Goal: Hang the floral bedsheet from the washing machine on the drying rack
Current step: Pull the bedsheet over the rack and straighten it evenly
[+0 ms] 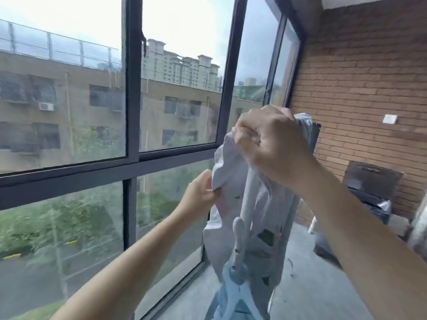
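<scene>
The right hand [272,144] fists a bunch of the floral bedsheet [265,215] at centre right; the left hand [201,192] pinches its edge lower left. Untangling, seemingly; next calls for spreading it before draping.

Big dark-framed window [132,88] fills the left, brick wall [369,77] on the right with a white plate [389,118], dark bin [372,181] below.
</scene>
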The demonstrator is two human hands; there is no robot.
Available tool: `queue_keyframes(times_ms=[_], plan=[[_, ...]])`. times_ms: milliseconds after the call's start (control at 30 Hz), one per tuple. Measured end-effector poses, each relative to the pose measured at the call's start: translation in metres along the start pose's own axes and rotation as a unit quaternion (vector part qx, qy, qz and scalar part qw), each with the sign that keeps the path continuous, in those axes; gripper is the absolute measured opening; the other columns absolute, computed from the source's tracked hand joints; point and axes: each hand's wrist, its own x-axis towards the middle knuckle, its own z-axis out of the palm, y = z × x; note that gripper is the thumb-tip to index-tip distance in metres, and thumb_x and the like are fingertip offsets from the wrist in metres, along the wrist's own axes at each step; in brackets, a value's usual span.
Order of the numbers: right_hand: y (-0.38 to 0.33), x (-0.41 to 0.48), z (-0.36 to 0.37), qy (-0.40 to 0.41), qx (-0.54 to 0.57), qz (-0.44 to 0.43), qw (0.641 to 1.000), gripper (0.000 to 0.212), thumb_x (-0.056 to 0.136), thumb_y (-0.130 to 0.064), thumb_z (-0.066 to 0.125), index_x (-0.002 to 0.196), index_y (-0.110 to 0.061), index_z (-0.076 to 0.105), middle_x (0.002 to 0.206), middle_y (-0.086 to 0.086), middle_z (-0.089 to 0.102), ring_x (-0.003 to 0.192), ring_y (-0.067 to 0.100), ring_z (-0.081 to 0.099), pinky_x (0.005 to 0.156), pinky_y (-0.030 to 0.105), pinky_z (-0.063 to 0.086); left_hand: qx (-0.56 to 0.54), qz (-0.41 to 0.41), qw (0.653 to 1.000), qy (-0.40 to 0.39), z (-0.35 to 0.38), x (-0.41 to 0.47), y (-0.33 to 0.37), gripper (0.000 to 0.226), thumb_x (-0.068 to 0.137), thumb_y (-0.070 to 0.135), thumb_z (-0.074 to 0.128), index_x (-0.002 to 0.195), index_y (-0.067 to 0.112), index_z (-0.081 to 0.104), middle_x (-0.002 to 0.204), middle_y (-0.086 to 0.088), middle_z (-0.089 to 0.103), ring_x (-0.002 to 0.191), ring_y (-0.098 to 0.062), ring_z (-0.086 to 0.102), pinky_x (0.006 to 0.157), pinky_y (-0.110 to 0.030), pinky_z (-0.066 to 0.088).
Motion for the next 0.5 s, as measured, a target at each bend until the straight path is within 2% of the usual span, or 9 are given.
queue_keyframes(times_ms=[67,167,200,267,333,400,467,500], plan=[[-0.010,0.004,0.002,-0.024,-0.075,0.007,0.997,0.034,0.086,-0.041,0.039,0.063,-0.020,0.053,0.058,-0.009,0.047,0.068,0.013,0.044,0.099,0.044,0.035,-0.033,0.020,0.998,-0.041,-0.002,0.010,-0.010,0.035,0.069,0.035,0.050,0.095,0.011,0.055,0.091,-0.006,0.063,0.084,-0.023,0.060,0.073,-0.044,0.050],[-0.028,0.012,0.006,-0.113,-0.196,0.020,0.974,0.042,0.084,-0.053,0.034,0.071,-0.025,0.062,0.067,-0.009,0.059,0.071,0.016,0.051,0.095,0.044,0.037,-0.106,0.056,0.984,-0.133,-0.003,0.018,-0.017,0.023,0.081,0.026,0.054,0.094,0.007,0.054,0.087,-0.005,0.059,0.074,-0.015,0.057,0.063,-0.038,0.046],[-0.032,0.012,0.006,-0.144,-0.238,0.016,0.960,0.046,0.082,-0.058,0.033,0.075,-0.026,0.064,0.072,-0.008,0.062,0.073,0.018,0.055,0.093,0.044,0.039,-0.140,0.056,0.974,-0.170,0.000,0.014,-0.017,0.023,0.084,0.020,0.059,0.103,0.008,0.054,0.091,0.000,0.061,0.079,-0.011,0.059,0.067,-0.034,0.049],[-0.040,0.015,0.013,-0.205,-0.333,0.008,0.920,0.053,0.079,-0.064,0.029,0.087,-0.026,0.065,0.082,-0.005,0.065,0.081,0.023,0.060,0.089,0.044,0.040,-0.154,0.064,0.961,-0.219,0.004,0.001,-0.024,0.045,0.081,0.015,0.068,0.120,0.020,0.048,0.107,0.012,0.057,0.097,0.001,0.057,0.082,-0.019,0.048],[-0.050,0.018,0.016,-0.270,-0.409,0.006,0.872,0.052,0.081,-0.064,0.032,0.102,-0.026,0.061,0.096,0.000,0.063,0.092,0.027,0.060,0.091,0.046,0.039,-0.076,0.084,0.971,-0.212,0.017,-0.014,-0.037,0.064,0.073,0.030,0.073,0.129,0.029,0.043,0.123,0.012,0.049,0.114,0.002,0.046,0.094,-0.016,0.039],[-0.056,0.016,0.019,-0.339,-0.447,0.007,0.828,0.050,0.084,-0.063,0.042,0.117,-0.027,0.051,0.113,0.000,0.057,0.106,0.027,0.055,0.098,0.047,0.034,-0.030,0.046,0.972,-0.226,0.037,-0.026,-0.052,0.075,0.072,0.036,0.073,0.137,0.028,0.037,0.130,0.010,0.042,0.120,-0.002,0.041,0.096,-0.021,0.037],[-0.060,0.015,0.028,-0.386,-0.463,0.002,0.798,0.052,0.082,-0.062,0.051,0.121,-0.028,0.045,0.117,0.000,0.054,0.109,0.026,0.052,0.101,0.047,0.032,-0.002,-0.014,0.968,-0.250,0.053,-0.034,-0.067,0.065,0.078,0.030,0.070,0.135,0.026,0.040,0.130,0.009,0.043,0.118,-0.007,0.044,0.092,-0.024,0.039],[-0.062,0.016,0.032,-0.404,-0.471,0.001,0.784,0.052,0.080,-0.060,0.055,0.120,-0.028,0.044,0.116,0.000,0.054,0.108,0.026,0.053,0.101,0.047,0.031,0.010,-0.029,0.970,-0.240,0.059,-0.036,-0.072,0.048,0.082,0.026,0.066,0.126,0.024,0.049,0.125,0.008,0.050,0.114,-0.010,0.048,0.090,-0.027,0.041]])
